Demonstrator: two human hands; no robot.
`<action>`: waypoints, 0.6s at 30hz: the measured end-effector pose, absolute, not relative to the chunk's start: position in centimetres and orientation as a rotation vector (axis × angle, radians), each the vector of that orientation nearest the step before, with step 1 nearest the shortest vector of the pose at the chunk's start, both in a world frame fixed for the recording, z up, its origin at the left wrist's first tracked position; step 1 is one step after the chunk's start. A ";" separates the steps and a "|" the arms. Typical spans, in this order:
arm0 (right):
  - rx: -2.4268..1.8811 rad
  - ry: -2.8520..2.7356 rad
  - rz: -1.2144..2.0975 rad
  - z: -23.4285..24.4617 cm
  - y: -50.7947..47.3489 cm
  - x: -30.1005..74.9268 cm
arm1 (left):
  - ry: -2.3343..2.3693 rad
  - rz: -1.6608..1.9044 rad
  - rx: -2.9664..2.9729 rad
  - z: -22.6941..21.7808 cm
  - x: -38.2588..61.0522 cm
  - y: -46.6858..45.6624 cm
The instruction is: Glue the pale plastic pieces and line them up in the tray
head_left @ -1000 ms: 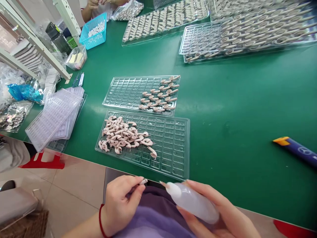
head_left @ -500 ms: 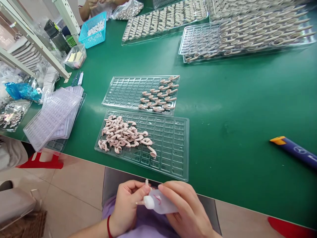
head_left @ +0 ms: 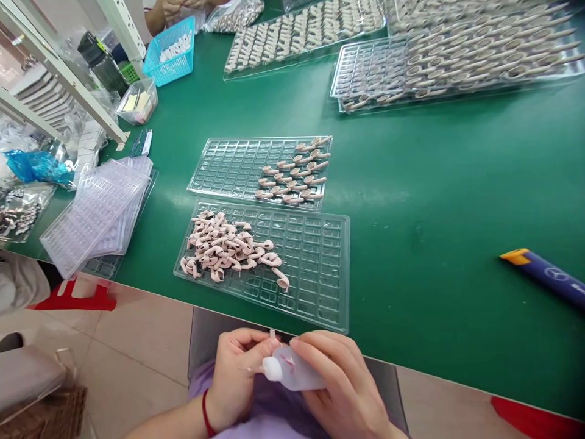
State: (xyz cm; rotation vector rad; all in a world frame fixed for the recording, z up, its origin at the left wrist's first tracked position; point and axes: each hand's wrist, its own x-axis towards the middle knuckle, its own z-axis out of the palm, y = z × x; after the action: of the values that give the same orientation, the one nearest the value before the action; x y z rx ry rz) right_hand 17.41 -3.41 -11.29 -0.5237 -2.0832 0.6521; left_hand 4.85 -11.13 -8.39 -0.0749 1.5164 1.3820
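Observation:
Above my lap, just in front of the table edge, my left hand [head_left: 240, 375] pinches a small pale earbud shell [head_left: 273, 335], whose stem end pokes up between thumb and finger. My right hand [head_left: 340, 381] is wrapped round a translucent squeeze bottle [head_left: 299, 371] with a white cap and a thin nozzle pointing left across my left hand. Most of the held shell is hidden by fingers. On the table ahead, a clear plastic tray [head_left: 320, 274] bears a heap of pink earbud shells [head_left: 223, 244]. Behind it, another clear tray [head_left: 228, 161] has shells [head_left: 295, 177] set in rows at its right.
Full trays of shells [head_left: 479, 61] lie at the back right. Stacked blank trays [head_left: 98, 207], a clear box [head_left: 137, 103] and a blue basket [head_left: 169, 67] stand left. A blue tube with an orange tip [head_left: 543, 274] lies right. Another person's hands [head_left: 180, 7] show at the top.
The bottle in my right hand has tilted slightly and shifted a little left, its nozzle moving with it. My left hand keeps its pinch on the shell.

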 end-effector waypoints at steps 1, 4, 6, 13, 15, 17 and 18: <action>-0.531 -2.082 0.649 -11.4 -3.5 17.4 | 1.520 1.384 -0.065 -8.5 4.8 -11.1; -0.557 -2.082 0.637 -11.7 -3.6 17.3 | 1.537 1.374 -0.009 -8.8 4.6 -11.2; -0.566 -2.087 0.635 -11.7 -3.5 17.4 | 1.562 1.326 0.091 -8.7 4.2 -11.4; -0.491 -2.019 0.883 -10.1 -2.0 19.2 | 1.946 1.210 1.433 -6.5 1.8 -11.9; -0.589 -1.974 0.903 -9.6 -1.2 20.1 | 1.981 1.203 1.740 -6.0 1.3 -11.8; -0.736 -1.910 0.864 -9.4 -0.3 20.8 | 2.007 1.159 1.895 -5.6 0.9 -11.5; -0.810 -1.872 0.840 -9.4 0.1 21.0 | 2.011 1.140 1.939 -5.4 0.8 -11.3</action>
State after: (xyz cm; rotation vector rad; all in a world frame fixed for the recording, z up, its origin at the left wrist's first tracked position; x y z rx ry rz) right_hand 21.02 0.14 -9.41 -0.8096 -1.8722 0.8404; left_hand 0.79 -11.31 -5.44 1.9389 2.0114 1.1396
